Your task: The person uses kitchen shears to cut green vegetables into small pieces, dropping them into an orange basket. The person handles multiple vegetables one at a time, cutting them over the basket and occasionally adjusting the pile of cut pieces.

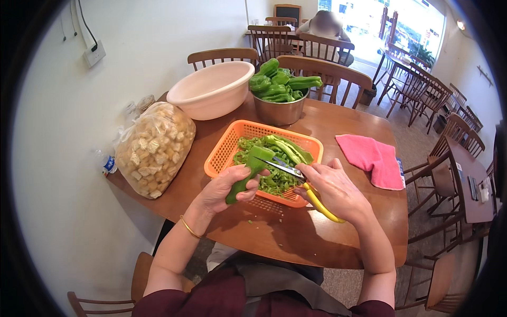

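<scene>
My left hand (230,185) grips a long green pepper (241,180), its cut end tilted up and away from me. Yellow-handled scissors (323,206) are in my right hand (336,190), their blades apart and touching the pepper near its upper end. Both hands are over the near side of an orange perforated plastic basket (222,152). Chopped green pepper pieces (277,182) cover the basket's bottom. Larger split pepper pieces (289,148) rest on top, towards the back right. My right fingers partly hide the scissors' handles.
Whole green peppers (277,81) fill a steel pot (279,113) behind the basket. Left of it stand a pale plastic basin (212,93) and a bag of tan cubes (154,154). A pink cloth (372,160) lies right on the wooden table (356,123). A person (324,29) sits farther back.
</scene>
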A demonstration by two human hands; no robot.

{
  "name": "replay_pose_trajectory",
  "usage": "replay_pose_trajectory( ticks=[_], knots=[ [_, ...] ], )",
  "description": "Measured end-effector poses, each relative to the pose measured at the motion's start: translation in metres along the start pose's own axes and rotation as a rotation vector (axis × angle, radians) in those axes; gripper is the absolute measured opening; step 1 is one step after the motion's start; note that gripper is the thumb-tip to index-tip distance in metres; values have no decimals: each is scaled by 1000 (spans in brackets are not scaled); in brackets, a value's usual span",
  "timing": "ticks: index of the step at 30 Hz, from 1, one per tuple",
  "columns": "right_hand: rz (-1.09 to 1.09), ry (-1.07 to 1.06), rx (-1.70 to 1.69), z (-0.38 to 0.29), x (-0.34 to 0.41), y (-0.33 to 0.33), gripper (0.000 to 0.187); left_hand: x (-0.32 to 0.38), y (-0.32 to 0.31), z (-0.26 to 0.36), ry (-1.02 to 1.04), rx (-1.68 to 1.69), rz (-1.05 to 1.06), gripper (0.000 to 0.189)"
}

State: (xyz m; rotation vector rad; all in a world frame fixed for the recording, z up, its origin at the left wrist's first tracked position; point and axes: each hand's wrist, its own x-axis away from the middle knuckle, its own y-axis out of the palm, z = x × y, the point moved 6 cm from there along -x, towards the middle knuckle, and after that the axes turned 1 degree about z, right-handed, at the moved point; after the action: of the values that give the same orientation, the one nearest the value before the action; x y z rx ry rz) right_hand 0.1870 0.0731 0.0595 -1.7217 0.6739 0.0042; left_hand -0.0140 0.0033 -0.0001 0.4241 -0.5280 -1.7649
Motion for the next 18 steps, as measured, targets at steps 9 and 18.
replay_pose_trajectory(
  ticks=[9,18],
  knots=[
    [19,-8,18,0,0,-1,35,0,6,-1,-92,-49,13,45],
    [-37,15,-65,8,-4,4,30,-3,-4,1,-144,-4,40,43]
  ],
)
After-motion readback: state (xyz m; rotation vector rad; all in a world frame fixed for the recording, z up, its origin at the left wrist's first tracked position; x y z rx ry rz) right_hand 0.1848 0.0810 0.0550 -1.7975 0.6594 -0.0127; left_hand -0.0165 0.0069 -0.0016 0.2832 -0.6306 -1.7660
